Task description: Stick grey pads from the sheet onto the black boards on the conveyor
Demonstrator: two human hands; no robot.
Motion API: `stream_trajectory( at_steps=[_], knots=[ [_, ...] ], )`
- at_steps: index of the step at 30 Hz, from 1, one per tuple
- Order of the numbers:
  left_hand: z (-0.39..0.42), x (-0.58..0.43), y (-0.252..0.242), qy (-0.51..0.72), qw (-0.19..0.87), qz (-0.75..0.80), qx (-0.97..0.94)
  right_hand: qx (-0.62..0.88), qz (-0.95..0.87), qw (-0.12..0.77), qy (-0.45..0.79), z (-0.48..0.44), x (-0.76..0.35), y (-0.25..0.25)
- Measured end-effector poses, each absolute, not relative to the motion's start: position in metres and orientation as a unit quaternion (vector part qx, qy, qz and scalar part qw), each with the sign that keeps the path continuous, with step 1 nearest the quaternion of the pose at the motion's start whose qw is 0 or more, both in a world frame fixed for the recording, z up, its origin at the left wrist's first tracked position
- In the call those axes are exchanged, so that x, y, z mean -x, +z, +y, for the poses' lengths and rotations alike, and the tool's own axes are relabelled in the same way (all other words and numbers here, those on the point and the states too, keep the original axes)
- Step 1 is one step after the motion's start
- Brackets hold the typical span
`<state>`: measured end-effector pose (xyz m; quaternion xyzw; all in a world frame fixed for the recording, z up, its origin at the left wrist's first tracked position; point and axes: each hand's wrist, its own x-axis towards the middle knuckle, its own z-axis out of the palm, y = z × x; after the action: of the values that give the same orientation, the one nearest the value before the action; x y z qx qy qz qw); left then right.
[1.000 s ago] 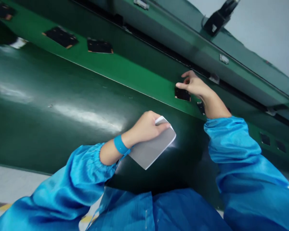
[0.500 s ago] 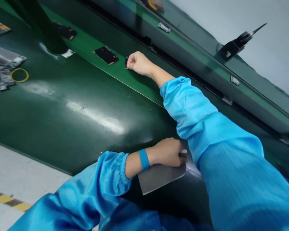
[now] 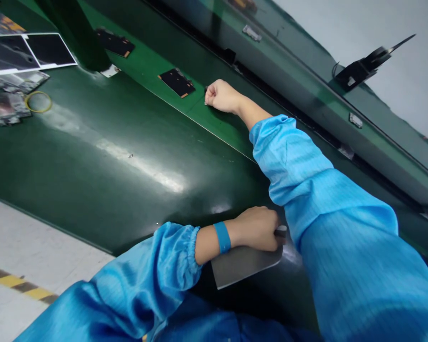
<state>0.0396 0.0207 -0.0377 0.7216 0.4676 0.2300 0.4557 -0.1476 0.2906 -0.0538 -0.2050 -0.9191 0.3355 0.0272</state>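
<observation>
My right hand (image 3: 223, 96) reaches out over the bright green strip (image 3: 214, 124) with its fingertips pinched together. They close on a small dark piece (image 3: 206, 89), mostly hidden behind the fingers. Close to my body, my left hand (image 3: 259, 229) is closed in a fist, with a blue band round its wrist. From that fist sticks a short dark piece with a pale end (image 3: 281, 232). Beneath the fist shows a flat grey plate (image 3: 248, 266) with a rounded corner. Left of my right hand lies a black flat board (image 3: 177, 83) with copper-coloured corners.
Another black board (image 3: 114, 42) lies beside a dark post (image 3: 80, 40). At the left are a white-framed sheet with black panels (image 3: 30, 50), silvery parts (image 3: 5, 107) and a yellow ring (image 3: 38, 101). A raised rail (image 3: 306, 85) runs along the far side, with a black tool (image 3: 364, 66) beyond.
The view has shifted, moving most things rightward in the picture. A white-framed sheet with black panels has appeared over the silvery parts at left. Both hands keep nearly the same pose.
</observation>
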Motion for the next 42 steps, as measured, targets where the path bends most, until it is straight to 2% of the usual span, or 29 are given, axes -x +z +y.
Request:
stream_trajectory(
  at_steps=[14, 20, 25, 29, 32, 36, 42],
  knots=[
    [0.021, -0.04, -0.039, 0.245, 0.466, 0.473, -0.706, 0.223, -0.933, 0.027, 0.282, 0.291, 0.12, -0.055],
    [0.021, -0.035, -0.037, 0.26, 0.484, 0.473, -0.689, 0.236, -0.958, 0.027, 0.162, 0.29, 0.115, -0.055],
    [0.023, -0.024, -0.036, 0.312, 0.539, 0.48, -0.618, 0.32, -0.942, 0.05, 0.09, 0.284, 0.08, -0.026],
    [0.033, -0.015, -0.037, 0.418, 0.509, 0.552, -0.512, 0.29, -0.932, 0.123, 0.178, 0.259, -0.011, -0.005],
    [0.04, -0.008, -0.039, 0.487, 0.48, 0.589, -0.431, 0.289, -0.882, 0.189, 0.32, 0.22, -0.102, -0.006],
    [0.043, -0.004, -0.04, 0.532, 0.436, 0.613, -0.388, 0.285, -0.79, 0.208, 0.502, 0.16, -0.181, -0.031],
    [0.039, -0.008, -0.039, 0.531, 0.448, 0.591, -0.41, 0.306, -0.728, 0.333, 0.515, 0.126, -0.191, -0.055]
  ],
)
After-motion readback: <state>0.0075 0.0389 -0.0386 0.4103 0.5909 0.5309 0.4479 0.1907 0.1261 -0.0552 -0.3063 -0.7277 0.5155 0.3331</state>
